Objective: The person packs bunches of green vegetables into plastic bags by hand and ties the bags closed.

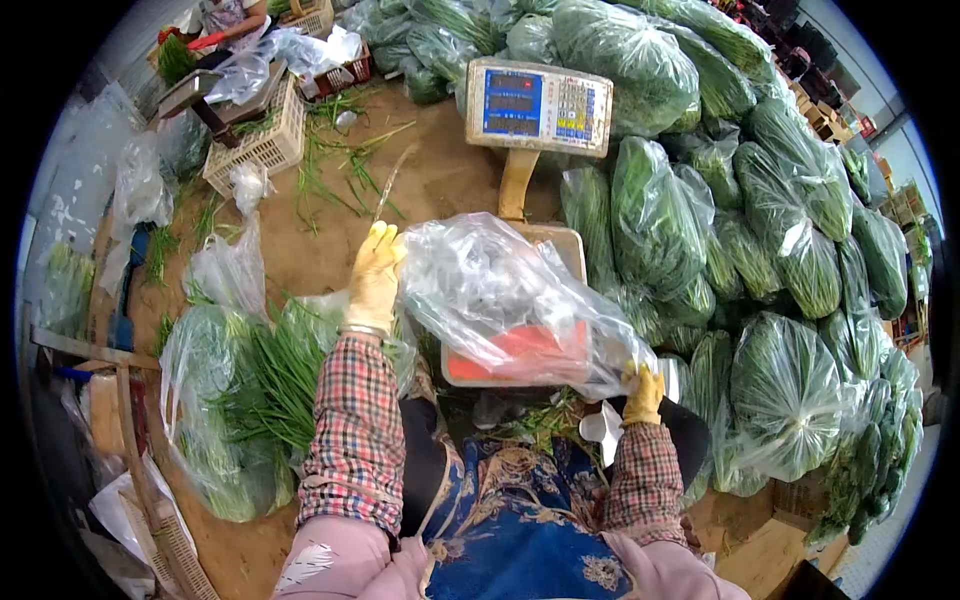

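Nearest you, your blue patterned apron covers your lap, with checked sleeves on both forearms. Just past it lie green scraps and a white piece close to your right hand. That hand, in a yellow glove, has its fingers closed on the lower right corner of a clear plastic bag. Your left hand, gloved in yellow too, is raised at the bag's upper left edge, its fingers drawn in narrow against the film. The bag stretches slantwise between your hands, crumpled, over the platform of a scale, where a red surface shows through it. Beside your left forearm sits a big open bag of long green stalks, some spilling out toward your sleeve. To your right, filled bags of greens pile up and run back to the far side. Beyond the platform, the scale's display stands on a post. Farther off at the left, loose stalks lie on the brown floor near a cream crate, and behind that another person is partly visible.
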`<state>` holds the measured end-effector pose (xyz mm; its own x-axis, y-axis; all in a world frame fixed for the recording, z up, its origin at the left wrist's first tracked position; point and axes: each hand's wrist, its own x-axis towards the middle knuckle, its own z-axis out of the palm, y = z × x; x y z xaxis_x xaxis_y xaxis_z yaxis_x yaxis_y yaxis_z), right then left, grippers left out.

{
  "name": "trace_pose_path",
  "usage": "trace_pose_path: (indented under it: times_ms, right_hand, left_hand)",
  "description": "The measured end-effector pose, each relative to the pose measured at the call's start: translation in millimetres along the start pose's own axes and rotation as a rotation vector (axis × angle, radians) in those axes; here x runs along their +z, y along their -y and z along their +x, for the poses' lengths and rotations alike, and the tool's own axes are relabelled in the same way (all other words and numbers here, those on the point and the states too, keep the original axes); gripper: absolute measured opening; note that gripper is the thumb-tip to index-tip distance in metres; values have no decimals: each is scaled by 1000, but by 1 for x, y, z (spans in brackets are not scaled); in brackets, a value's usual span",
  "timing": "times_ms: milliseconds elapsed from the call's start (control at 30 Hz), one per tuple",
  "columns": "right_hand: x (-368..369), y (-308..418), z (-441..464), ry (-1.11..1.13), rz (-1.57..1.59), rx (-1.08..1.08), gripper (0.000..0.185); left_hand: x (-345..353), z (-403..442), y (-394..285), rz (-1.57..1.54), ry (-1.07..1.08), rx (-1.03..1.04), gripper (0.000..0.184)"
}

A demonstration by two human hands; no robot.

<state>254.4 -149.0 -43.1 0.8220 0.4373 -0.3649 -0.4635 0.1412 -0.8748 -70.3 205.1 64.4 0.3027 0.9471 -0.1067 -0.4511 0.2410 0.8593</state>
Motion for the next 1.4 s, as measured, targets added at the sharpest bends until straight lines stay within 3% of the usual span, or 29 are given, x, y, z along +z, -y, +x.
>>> trace_pose_path:
  times_ms: [33, 100, 167, 200, 267, 300, 333, 367, 433, 500, 533, 600, 633, 667, 700, 767, 833, 867, 900, 933, 967, 1000, 1033, 1100, 1167, 1200, 1300, 1367, 1400]
  right_hand:
    - [3, 4, -5, 0, -50, -32, 52]
    - [14, 20, -22, 78, -80, -82, 56]
    - [26, 32, -48, 120, -71, -66, 58]
    - [32, 38, -60, 168, -53, -56, 61]
    - [42, 57, -81, 359, -44, -58, 68]
    - [51, 71, -90, 436, -31, -90, 70]
    - [63, 89, -99, 417, -174, -275, 67]
    - [74, 110, -109, 393, -318, -458, 66]
    - [116, 147, -129, 132, -699, -873, 52]
    - [157, 159, -140, 496, -460, -792, 36]
    - [165, 146, -130, 635, -649, -880, 24]
    - [197, 107, -118, 1055, -774, -535, 23]
    - [213, 88, -112, 1226, -856, -352, 22]
    - [191, 13, -63, 1239, -947, -153, 30]
    - [175, -24, -38, 1256, -940, -158, 30]
    - [159, -63, -8, 615, -1225, -125, 37]
    - [169, -38, -29, 606, -1165, -251, 52]
    - [132, -83, 2, 625, -972, -280, 48]
    - [163, -28, -37, 658, -1073, -194, 46]
    - [148, -47, -33, 618, -861, -239, 43]
    - [137, -64, -27, 571, -644, -291, 41]
    - [136, -56, -36, 589, -653, -284, 41]
    - [138, -37, -49, 661, -684, -241, 39]
    - [133, -25, -66, 753, -722, -206, 38]
    - [110, -30, -87, 738, -748, -69, 39]
    - [104, -26, -95, 789, -850, -98, 38]
    - [76, -31, -101, 810, -738, 22, 34]
    - [78, -14, -116, 793, -713, 121, 31]
    - [76, -12, -116, 786, -710, 145, 30]
  left_hand:
    - [-3, 5, -4, -436, 139, -52, 61]
    - [3, 1, -9, -378, 125, -6, 51]
    - [44, -26, -24, 485, -118, 383, 39]
    - [63, -42, -23, 662, -41, 468, 30]
    - [76, -72, -5, 1268, 429, 433, 27]
    - [76, -78, 28, 1280, 625, 237, 46]
    - [83, -89, 41, 1727, 688, 175, 55]
    - [92, -94, 40, 1889, 821, -34, 61]
    - [82, -94, 69, 1995, 944, -57, 66]
    - [77, -96, 83, 2034, 1069, -103, 67]
    - [74, -97, 89, 1993, 1107, -122, 68]
    - [65, -100, 107, 1887, 1153, -117, 70]
    - [59, -98, 119, 1847, 1164, -76, 57]
    - [54, -96, 129, 1808, 1178, -77, 54]
    - [50, -92, 134, 1776, 1188, -78, 51]
    - [52, -91, 124, 1763, 1207, -54, 47]
    - [63, -91, 109, 1734, 1233, -31, 43]
    - [65, -91, 111, 1784, 1267, 166, 40]
    - [80, -90, 95, 1744, 1250, 80, 36]
    - [72, -83, 113, 1693, 1299, 448, 31]
    - [78, -80, 99, 1434, 1083, 232, 30]
    - [88, -75, 81, 1381, 987, 186, 29]
    - [89, -72, 56, 1311, 863, 510, 33]
    - [85, -57, 48, 1225, 475, 707, 41]
    - [82, -61, 4, 1206, 145, 719, 46]
    - [78, -64, -15, 1104, -33, 849, 44]
    - [20, -92, -51, 836, -193, 841, 39]
    - [-43, -134, -60, 1004, -275, 607, 40]
    - [-90, -143, -34, 961, -362, 357, 41]
